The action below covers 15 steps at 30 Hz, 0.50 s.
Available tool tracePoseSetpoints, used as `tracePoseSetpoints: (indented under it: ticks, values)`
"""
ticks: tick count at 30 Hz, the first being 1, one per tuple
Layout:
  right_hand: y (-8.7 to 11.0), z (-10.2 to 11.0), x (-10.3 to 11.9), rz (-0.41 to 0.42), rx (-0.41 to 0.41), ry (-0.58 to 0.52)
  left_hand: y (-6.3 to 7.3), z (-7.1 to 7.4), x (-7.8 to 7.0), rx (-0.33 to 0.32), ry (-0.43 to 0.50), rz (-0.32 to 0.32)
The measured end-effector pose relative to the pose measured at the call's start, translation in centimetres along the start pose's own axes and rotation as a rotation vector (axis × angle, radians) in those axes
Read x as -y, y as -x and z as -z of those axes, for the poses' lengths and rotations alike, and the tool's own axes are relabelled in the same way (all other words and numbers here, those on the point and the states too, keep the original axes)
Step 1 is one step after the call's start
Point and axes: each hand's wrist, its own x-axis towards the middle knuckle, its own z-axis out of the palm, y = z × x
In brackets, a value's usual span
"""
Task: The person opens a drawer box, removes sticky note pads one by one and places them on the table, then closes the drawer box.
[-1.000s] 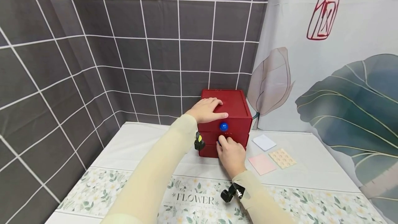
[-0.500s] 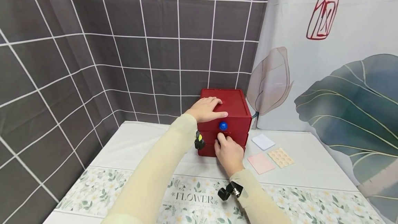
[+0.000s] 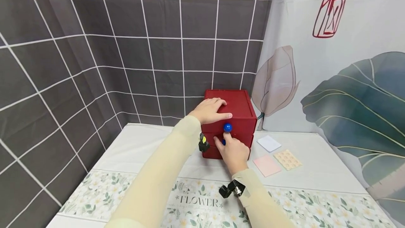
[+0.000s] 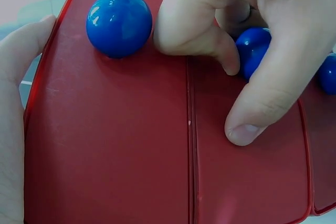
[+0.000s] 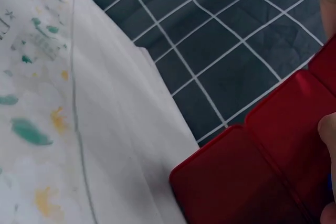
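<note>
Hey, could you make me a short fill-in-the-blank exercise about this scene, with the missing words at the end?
1. The left hand rests on the ___ of the red drawer cabinet.
2. Its round drawer knobs are coloured ___.
3. Of the top, middle and bottom drawers, the right hand is at the ___ one's knob.
4. Beside the white square and patterned square lies a ___ square.

Missing words: top; blue; middle; pink.

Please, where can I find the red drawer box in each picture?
Head: the red drawer box is right of centre, slightly below the middle.
Left wrist: it fills most of the picture.
Right wrist: lower right, cut off by the edge.
Shared landmark: the right hand, at its front.
</note>
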Motion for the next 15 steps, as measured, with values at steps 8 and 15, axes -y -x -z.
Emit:
tracePoseSetpoints:
  ticks: [8, 15]
  values:
    - [-0.6, 0.33, 0.39, -0.057, 0.024, -0.015, -0.09, 0.1, 0.2, 0.006, -0.013, 0.002]
    - [-0.7, 0.42, 0.65, -0.099, 0.037, -0.006, -0.01, 0.12, 0.12, 0.011, -0.005, 0.002]
